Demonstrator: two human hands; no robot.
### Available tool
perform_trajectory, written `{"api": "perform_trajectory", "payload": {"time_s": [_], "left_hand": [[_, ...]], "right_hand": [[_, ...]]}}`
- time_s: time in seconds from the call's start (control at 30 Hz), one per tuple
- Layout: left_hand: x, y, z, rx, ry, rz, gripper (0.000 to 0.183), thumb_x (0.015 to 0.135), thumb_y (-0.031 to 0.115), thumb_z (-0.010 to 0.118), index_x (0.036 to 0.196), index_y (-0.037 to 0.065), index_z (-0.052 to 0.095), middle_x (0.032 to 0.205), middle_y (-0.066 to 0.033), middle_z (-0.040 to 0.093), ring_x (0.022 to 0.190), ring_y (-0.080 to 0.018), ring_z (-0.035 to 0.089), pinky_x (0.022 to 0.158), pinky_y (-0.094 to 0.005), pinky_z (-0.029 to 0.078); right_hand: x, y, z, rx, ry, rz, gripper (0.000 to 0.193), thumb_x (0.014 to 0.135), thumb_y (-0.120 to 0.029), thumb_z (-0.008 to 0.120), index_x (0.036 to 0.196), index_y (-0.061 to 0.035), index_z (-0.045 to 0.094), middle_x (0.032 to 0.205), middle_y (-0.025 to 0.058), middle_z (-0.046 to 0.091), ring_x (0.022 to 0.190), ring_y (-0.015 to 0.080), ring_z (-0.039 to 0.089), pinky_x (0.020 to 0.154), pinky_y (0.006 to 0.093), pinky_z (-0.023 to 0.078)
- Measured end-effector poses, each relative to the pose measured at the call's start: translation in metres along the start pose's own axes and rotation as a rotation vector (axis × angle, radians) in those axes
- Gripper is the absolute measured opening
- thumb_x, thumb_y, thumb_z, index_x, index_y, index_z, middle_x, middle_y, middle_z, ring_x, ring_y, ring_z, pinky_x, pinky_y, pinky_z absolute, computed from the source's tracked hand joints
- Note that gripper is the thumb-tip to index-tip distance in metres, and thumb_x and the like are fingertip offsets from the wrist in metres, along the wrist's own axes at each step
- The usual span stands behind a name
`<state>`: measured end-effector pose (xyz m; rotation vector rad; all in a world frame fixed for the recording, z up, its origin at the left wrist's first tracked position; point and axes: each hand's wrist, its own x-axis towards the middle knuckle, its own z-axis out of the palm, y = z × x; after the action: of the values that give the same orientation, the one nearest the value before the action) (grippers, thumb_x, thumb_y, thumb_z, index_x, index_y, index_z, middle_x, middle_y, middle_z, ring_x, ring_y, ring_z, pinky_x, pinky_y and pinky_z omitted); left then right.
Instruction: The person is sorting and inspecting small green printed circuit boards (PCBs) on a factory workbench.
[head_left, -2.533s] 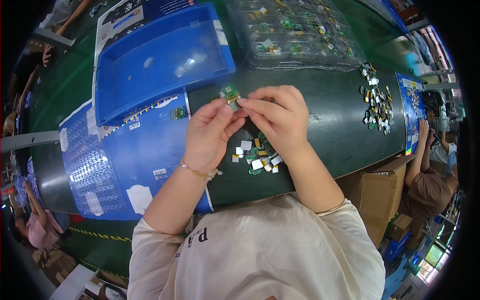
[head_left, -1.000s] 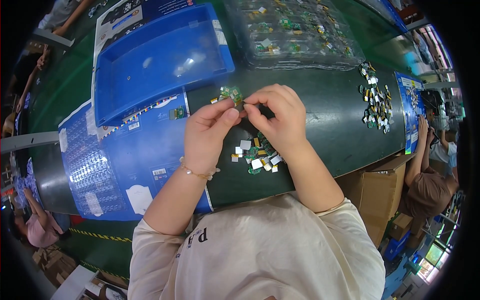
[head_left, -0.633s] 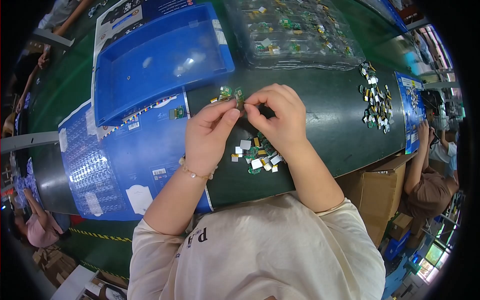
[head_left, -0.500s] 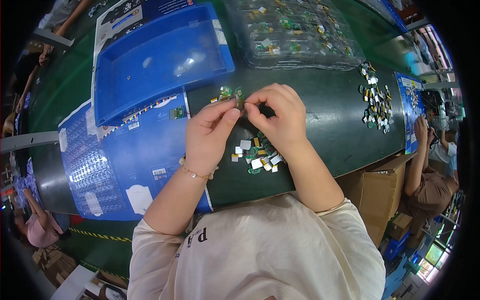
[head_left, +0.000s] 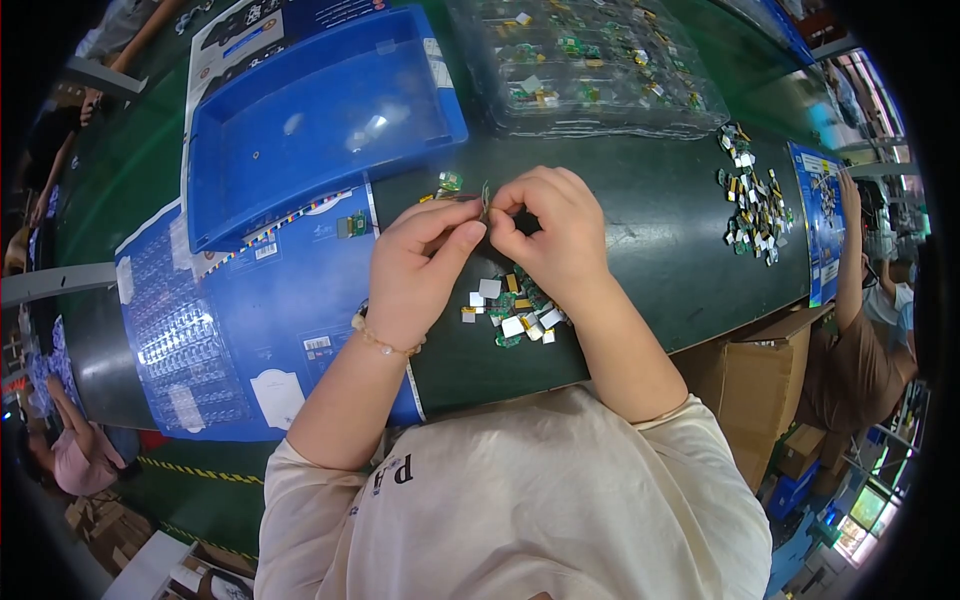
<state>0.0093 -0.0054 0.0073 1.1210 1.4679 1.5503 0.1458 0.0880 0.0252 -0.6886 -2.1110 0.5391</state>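
A small green circuit board (head_left: 486, 200) stands nearly edge-on between my two hands. My left hand (head_left: 420, 262) pinches it between thumb and fingers, and my right hand (head_left: 556, 232) grips it from the other side. Fine details of the board are hidden by my fingertips. Just beyond my left fingers lie a few loose boards (head_left: 450, 181). A pile of small boards with white and gold pieces (head_left: 514, 311) rests on the dark table (head_left: 665, 215) between my forearms. One more board (head_left: 352, 225) sits on the blue printed sheet (head_left: 275, 325) to the left.
A blue plastic bin (head_left: 330, 190) stands at the far left. Stacked clear trays (head_left: 610, 122) with boards inside are at the far side. Another board pile (head_left: 755, 210) lies to the right. A clear blister tray (head_left: 185, 345) lies left; a cardboard box (head_left: 755, 390) stands below the table edge.
The board between my fingers has turned from showing its face to nearly edge-on. My hands have shifted only slightly. At the right, a co-worker's arm has moved up.
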Motion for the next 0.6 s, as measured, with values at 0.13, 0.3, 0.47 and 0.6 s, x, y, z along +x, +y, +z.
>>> {"api": "perform_trajectory", "payload": {"time_s": [0.13, 0.3, 0.47, 0.6], "left_hand": [[-0.0008, -0.0025, -0.0009, -0.182, 0.012, -0.148, 0.022, 0.087, 0.008, 0.065, 0.107, -0.001, 0.065, 0.103, -0.0079, 0.066, 0.089, -0.0123, 0.061, 0.079, -0.0235, 0.049], [0.0021, 0.0050, -0.0037, -0.450, -0.004, -0.325, 0.023, 0.092, 0.010, 0.059, 0.112, -0.002, 0.061, 0.104, -0.0091, 0.065, 0.091, -0.0141, 0.063, 0.080, -0.0252, 0.051], [0.0037, 0.0034, -0.0077, -0.754, -0.099, -0.375, 0.023, 0.096, 0.014, 0.052, 0.114, 0.001, 0.060, 0.105, -0.0091, 0.065, 0.096, -0.0167, 0.064, 0.082, -0.0280, 0.053], [0.0026, 0.0015, -0.0065, -0.816, -0.093, -0.392, 0.023, 0.096, 0.015, 0.052, 0.114, 0.002, 0.060, 0.107, -0.0080, 0.065, 0.097, -0.0170, 0.063, 0.084, -0.0286, 0.053]], "right_hand": [[-0.0005, -0.0034, 0.0009, 0.007, -0.029, -0.025, 0.016, 0.061, -0.002, 0.069, 0.069, -0.0083, 0.057, 0.070, 0.0029, 0.060, 0.065, 0.0213, 0.056, 0.060, 0.0323, 0.044], [-0.0013, -0.0056, -0.0012, 0.028, -0.052, -0.047, 0.016, 0.062, -0.004, 0.070, 0.070, -0.0094, 0.057, 0.071, 0.0026, 0.060, 0.066, 0.0217, 0.057, 0.063, 0.0327, 0.044], [0.0033, -0.0086, -0.0017, -0.011, 0.091, -0.068, 0.022, 0.064, -0.009, 0.075, 0.086, -0.0121, 0.069, 0.082, 0.0015, 0.063, 0.072, 0.0208, 0.056, 0.069, 0.0332, 0.044], [-0.0009, -0.0035, -0.0009, -0.053, 0.073, -0.145, 0.028, 0.065, -0.011, 0.076, 0.092, -0.0145, 0.072, 0.086, 0.0004, 0.064, 0.074, 0.0198, 0.056, 0.068, 0.0321, 0.043]]}}
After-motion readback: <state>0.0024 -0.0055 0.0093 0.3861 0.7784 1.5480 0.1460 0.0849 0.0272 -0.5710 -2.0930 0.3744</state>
